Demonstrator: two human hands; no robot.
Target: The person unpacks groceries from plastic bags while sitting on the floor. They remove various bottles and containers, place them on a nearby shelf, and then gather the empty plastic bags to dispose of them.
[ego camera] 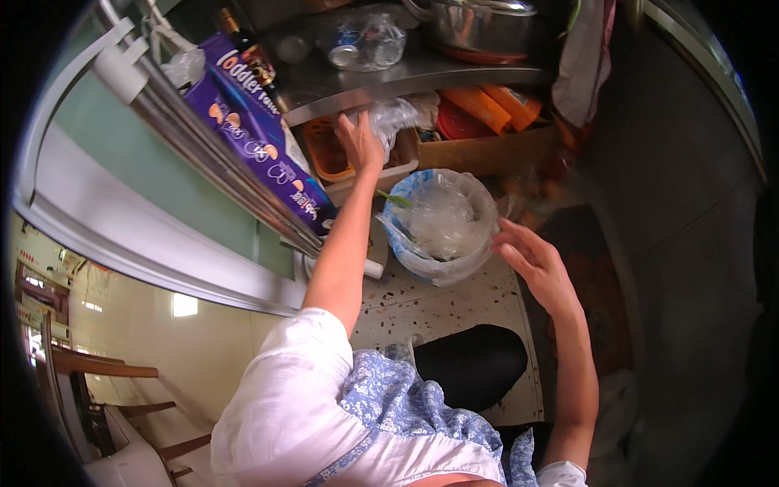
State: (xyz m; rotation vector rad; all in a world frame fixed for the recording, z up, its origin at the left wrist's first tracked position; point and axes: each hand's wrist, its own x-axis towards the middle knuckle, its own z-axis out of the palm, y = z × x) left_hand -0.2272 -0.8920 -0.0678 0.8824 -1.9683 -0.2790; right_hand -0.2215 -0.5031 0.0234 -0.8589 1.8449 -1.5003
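Observation:
My left hand (361, 143) reaches under the front edge of a metal shelf and touches a clear, crumpled plastic bag (389, 122). Its grip on the bag cannot be told. Below the hand are an orange plastic basket (316, 149) and a white bin (409, 165). My right hand (529, 259) hovers, fingers apart, at the right rim of a round waste bin (398, 234) lined with a plastic bag. Clear plastic film (444, 210) fills that bin, and a green leafy piece (394, 198) lies at its left rim.
A purple carton (255, 140) and a dark bottle (249, 52) stand at the left beside a sliding glass door (182, 164). The metal shelf (365, 85) holds a steel pot (481, 27) and bagged items. A cardboard box (487, 155) with orange packets sits underneath. Wooden chair legs show lower left.

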